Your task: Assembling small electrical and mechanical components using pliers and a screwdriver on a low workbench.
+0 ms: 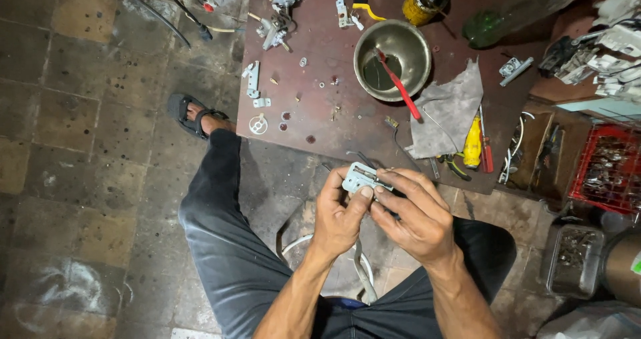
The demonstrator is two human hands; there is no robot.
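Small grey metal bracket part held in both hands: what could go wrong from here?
1. The small grey metal bracket part is pinched only by fingertips of the left hand and right hand, above the lap; it might slip to the dark tiled floor.
2. Tiny loose bits near the edge of the brown work board could get knocked off.

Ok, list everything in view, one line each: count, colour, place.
metal part: one, pale grey, held in both hands
work board: one, dark red-brown, ahead of the knees
metal bowl: one, steel, on the board
red-handled tool: one, leaning in the bowl
grey rag: one, right of the bowl
yellow-handled screwdriver: one, by the rag
yellow can: one, board's far edge
small metal fittings: several, silver, board's left side
red crate: one, far right
sandalled foot: one, left of the board
left hand: grips the part
right hand: fingers on the part
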